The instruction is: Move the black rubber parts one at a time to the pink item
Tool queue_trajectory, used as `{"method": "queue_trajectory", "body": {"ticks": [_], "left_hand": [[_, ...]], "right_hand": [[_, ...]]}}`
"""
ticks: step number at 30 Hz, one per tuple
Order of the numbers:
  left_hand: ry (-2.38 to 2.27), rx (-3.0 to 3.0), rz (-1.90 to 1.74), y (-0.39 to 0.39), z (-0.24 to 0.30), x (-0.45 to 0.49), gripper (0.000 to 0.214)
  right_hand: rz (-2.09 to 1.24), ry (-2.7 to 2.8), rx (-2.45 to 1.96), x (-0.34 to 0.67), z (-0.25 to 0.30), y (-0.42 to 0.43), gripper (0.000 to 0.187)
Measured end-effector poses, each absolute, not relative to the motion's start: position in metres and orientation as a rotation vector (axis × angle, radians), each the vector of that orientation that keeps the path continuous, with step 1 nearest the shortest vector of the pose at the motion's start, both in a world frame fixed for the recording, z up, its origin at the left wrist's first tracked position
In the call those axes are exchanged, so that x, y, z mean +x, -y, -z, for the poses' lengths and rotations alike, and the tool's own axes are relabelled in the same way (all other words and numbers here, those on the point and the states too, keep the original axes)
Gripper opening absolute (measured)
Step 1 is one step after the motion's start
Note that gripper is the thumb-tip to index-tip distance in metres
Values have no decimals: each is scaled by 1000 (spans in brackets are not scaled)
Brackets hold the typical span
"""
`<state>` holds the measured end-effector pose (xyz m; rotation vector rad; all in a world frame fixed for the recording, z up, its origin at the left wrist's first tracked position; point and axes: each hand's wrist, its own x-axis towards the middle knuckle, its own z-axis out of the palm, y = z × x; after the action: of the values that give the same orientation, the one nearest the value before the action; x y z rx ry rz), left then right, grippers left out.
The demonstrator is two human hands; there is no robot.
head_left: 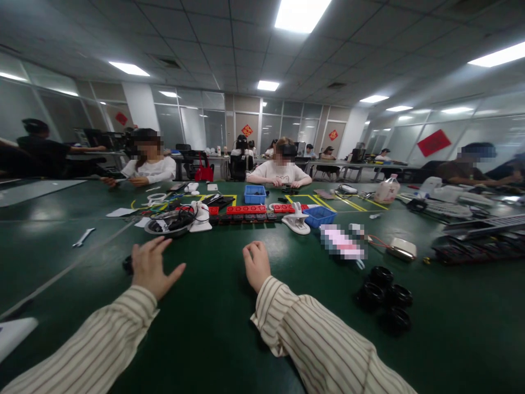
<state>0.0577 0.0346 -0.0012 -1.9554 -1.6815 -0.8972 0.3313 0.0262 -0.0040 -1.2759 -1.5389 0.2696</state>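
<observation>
Both my arms in striped sleeves reach over a dark green table (213, 328). My left hand (152, 267) lies flat with its fingers spread, holding nothing; a small black object (127, 265) sits just to its left. My right hand (256, 264) rests on the table with its fingers curled under, and nothing shows in them. Beyond my hands stand a metal bowl of black cables (170, 223), a row of red blocks (246, 209) and a white clamp (297, 221).
Black rings (385, 298) lie in a cluster at the right. Two blue bins (255, 193) (319, 216), a wrench (83, 237) and a white device (403, 249) lie about. Other people sit across the table and along both sides.
</observation>
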Motion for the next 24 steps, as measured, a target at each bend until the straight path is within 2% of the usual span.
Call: {"method": "queue_trajectory", "body": {"ticks": [3, 8, 12, 14, 17, 21, 24], "left_hand": [[1513, -2383, 732, -20, 8, 129, 62], [1705, -2793, 145, -20, 12, 221, 77], [1666, -2814, 88, -28, 9, 253, 82], [1672, -2833, 106, -31, 10, 257, 85], [1662, -2876, 153, -33, 12, 255, 86], [1662, -2902, 185, -34, 13, 253, 86], [1659, -2905, 184, -34, 12, 254, 86]], "right_hand": [[-194, 1480, -1201, 334, -13, -21, 15], [-104, 1370, -1069, 337, -82, 10, 12], [39, 1514, -1091, 369, -147, 51, 14], [120, 1571, -1274, 409, -169, 66, 19], [118, 1542, -1787, 492, -176, 72, 24], [-45, 1620, -2537, 589, -148, 70, 33], [-117, 1626, -2656, 620, -123, 72, 39]]}}
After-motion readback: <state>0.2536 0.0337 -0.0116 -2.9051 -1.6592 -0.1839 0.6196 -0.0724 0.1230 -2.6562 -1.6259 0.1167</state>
